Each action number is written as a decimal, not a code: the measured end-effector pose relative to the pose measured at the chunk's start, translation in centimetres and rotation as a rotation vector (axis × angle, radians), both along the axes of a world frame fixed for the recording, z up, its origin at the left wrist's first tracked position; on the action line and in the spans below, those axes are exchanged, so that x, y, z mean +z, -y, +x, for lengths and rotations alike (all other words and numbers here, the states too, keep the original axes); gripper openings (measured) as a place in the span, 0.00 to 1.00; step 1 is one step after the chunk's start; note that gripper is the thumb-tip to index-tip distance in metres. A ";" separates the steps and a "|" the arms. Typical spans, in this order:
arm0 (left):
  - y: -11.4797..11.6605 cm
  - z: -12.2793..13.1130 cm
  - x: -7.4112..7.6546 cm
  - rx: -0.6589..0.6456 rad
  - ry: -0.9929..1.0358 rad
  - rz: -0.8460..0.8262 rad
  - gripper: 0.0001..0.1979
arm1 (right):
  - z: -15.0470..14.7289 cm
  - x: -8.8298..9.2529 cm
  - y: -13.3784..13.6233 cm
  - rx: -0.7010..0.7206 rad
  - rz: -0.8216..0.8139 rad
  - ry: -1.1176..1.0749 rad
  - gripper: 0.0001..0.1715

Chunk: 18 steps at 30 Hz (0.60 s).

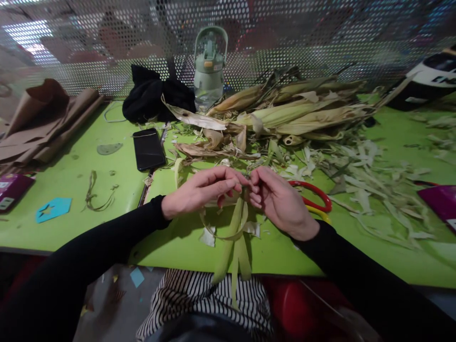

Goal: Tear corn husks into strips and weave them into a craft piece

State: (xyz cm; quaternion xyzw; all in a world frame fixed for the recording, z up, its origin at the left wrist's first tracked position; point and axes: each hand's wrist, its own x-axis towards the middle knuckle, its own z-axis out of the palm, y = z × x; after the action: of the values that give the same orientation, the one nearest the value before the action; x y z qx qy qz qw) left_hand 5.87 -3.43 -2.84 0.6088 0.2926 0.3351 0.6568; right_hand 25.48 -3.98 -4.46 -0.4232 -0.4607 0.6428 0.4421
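Note:
My left hand (204,190) and my right hand (276,199) meet over the front of the green table (71,175), fingertips pinched together on the top of several pale green corn husk strips (237,237). The strips hang down from the pinch past the table's front edge toward my striped lap. Both arms wear black sleeves. Red-handled scissors (317,197) lie just behind my right hand, partly hidden by it.
A pile of unhusked corn ears (295,111) lies at the back, with husk scraps (370,180) spread to the right. A black phone (148,148), a green water bottle (209,66), a black cloth (149,97), brown paper (42,118) and a blue star cut-out (53,209) sit left.

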 end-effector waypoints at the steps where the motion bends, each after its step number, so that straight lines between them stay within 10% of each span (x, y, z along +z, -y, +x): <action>1: 0.0 0.2 -0.2 0.002 0.050 -0.080 0.07 | 0.0 -0.1 0.1 0.004 0.001 0.001 0.18; 6: -0.4 0.7 -0.9 0.052 0.256 -0.313 0.07 | 0.1 -0.1 0.3 0.031 0.087 0.027 0.21; 18: -0.8 -0.1 -0.7 -0.118 0.129 -0.301 0.07 | 1.4 0.1 0.3 -0.097 0.260 0.123 0.24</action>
State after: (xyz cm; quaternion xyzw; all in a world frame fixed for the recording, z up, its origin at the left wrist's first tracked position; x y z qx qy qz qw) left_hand 5.79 -2.68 -3.52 0.4970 0.2604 0.2868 0.7765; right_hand 26.86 -4.24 -4.40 -0.4228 -0.5452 0.5284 0.4948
